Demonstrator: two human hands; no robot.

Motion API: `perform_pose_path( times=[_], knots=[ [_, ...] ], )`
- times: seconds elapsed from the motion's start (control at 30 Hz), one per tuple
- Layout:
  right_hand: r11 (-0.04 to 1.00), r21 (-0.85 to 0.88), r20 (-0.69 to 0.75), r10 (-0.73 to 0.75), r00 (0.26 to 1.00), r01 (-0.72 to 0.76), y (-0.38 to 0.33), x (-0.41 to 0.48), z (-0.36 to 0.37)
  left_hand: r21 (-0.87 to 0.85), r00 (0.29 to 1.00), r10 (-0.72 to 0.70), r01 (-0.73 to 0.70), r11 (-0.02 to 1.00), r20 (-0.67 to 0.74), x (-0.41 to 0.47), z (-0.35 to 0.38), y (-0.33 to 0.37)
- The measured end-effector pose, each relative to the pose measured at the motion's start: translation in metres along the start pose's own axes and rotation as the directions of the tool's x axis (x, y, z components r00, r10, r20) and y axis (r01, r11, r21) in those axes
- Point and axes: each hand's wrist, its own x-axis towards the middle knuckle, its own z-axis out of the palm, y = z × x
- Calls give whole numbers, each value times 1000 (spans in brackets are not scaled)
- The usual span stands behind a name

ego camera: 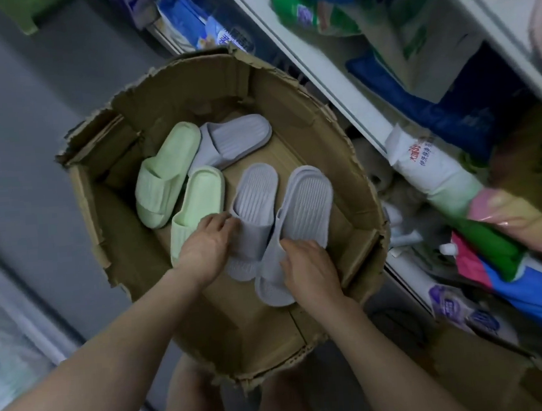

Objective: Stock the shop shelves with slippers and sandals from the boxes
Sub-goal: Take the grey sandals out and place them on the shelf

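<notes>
Reaching both hands into the torn cardboard box (85,199), I'm going for the grey pair lying nearest me, strap ends toward me. My left hand (207,248) is curling its fingers onto the strap of the left grey slipper (255,200). My right hand (309,267) is closing its grip over the strap of the right grey slipper (309,202). I'm taking straps because they're the easy handle, one slipper per hand so the pair comes out together. That's my read. Both soles are resting on the box bottom, side by side and touching, not yet lifted. The third grey slipper (230,140) and the green slippers (167,167) are lying further in, untouched. The box is sitting just beside the shelves (311,69) on my right, keeping the carry short. Bagged goods (430,168) are crowding those shelves. I can't tell where the slippers' slot is.
</notes>
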Motion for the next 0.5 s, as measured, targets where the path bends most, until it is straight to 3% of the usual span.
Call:
perform_pose_path(
  times=[0.13,0.3,0.4,0.5],
  knots=[
    [987,-158,-71,-40,997,28,3,-1,1,167,992,48,-68,984,121,36,2,-1],
    [995,-71,-93,60,994,-66,0,6,-2,181,953,170,-218,959,249,41,-10,-8],
    [998,48,-123,38,992,-33,-5,13,-16,91,969,236,-242,966,72,18,-34,-19],
    [997,74,-121,-12,993,21,-11,28,-26,15,973,207,-207,978,-104,-1,-62,-39]
  ],
)
